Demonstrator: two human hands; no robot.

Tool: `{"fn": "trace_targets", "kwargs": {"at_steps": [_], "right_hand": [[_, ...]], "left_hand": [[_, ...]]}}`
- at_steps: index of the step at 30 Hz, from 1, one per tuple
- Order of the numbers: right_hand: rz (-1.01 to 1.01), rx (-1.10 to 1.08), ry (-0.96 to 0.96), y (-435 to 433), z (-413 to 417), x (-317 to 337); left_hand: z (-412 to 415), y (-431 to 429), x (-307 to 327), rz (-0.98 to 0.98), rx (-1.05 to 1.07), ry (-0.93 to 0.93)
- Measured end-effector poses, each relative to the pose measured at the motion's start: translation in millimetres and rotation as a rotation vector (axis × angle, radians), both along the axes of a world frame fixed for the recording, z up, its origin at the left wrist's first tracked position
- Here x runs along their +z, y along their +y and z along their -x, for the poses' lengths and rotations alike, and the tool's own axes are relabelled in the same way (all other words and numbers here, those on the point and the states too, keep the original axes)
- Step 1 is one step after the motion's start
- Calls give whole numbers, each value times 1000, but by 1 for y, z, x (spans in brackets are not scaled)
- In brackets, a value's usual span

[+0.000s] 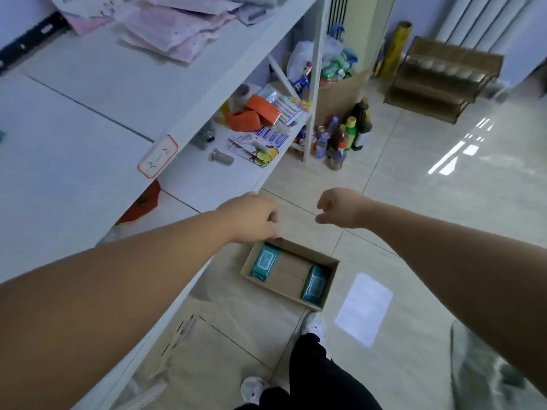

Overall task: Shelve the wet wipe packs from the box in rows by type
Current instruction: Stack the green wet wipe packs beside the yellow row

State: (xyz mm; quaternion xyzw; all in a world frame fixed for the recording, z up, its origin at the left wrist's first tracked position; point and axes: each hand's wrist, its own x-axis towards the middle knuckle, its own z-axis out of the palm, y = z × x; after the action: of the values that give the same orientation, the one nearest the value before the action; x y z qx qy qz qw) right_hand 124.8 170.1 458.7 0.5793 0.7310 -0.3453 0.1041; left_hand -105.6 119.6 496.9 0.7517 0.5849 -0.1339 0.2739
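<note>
Teal packs (264,261) lie in the box (331,284). Both hands, left (251,216) and right (340,207), are held above, fingers loosely curled, empty. One pack should be gripped by its sides.

Bare forearms, no sleeves; black trousers (319,377); white sneakers (315,324), possibly grey-trimmed.

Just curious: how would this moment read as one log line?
left hand: empty | right hand: empty | box: two teal packs left

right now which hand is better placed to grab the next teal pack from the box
Left. The left hand hovers over the box corner by the nearer teal pack; the right hand hangs farther off, beyond the box.
</note>
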Motion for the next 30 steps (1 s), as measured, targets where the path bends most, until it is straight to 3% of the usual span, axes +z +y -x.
{"fn": "trace_targets", "kwargs": {"at_steps": [12, 30], "right_hand": [[250, -344, 87, -12, -52, -121], [550, -932, 112, -78, -20, -400]], "left_hand": [[-32, 38, -124, 213, -168, 82], [33, 32, -429, 500, -199, 164]]}}
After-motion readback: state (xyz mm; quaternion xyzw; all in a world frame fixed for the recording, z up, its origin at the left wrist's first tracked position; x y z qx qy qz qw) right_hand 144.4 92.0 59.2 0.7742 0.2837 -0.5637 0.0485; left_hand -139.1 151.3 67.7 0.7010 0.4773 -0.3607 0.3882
